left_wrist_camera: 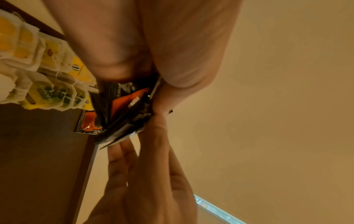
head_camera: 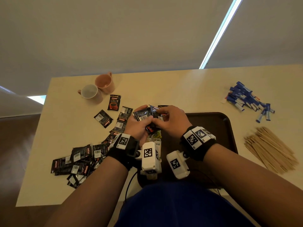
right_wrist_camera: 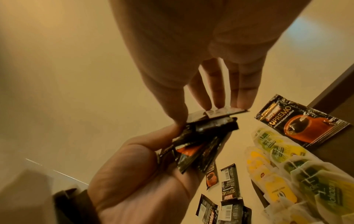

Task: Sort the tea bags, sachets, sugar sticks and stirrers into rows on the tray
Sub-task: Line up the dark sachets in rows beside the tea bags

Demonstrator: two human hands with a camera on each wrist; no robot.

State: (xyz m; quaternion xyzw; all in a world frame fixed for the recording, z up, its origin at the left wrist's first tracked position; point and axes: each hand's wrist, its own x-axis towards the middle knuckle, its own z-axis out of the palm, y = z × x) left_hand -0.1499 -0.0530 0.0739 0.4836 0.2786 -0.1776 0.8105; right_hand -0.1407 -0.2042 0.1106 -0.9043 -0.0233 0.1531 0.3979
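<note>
Sachets (head_camera: pixel 144 114) stacked in left hand (head_camera: pixel 139 128); right hand (head_camera: pixel 170 120) pinches the top one. Best squared before laying on tray (head_camera: pixel 213 122).

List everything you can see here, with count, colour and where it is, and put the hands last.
table: one, cream, under everything
tray: one, dark brown, near table edge, in front of the person
mugs: two, pink, far left of the table
loose sachets: many, black, scattered on the table left of the tray
held sachets: a bunch, black with orange, between both hands
tea bags: many, yellow and green tags, rows at the tray's left side
sugar sticks: a pile, blue and white, far right
stirrers: a pile, pale wood, right of the tray
left hand: grips the bunch from below
right hand: pinches the top sachet
</note>
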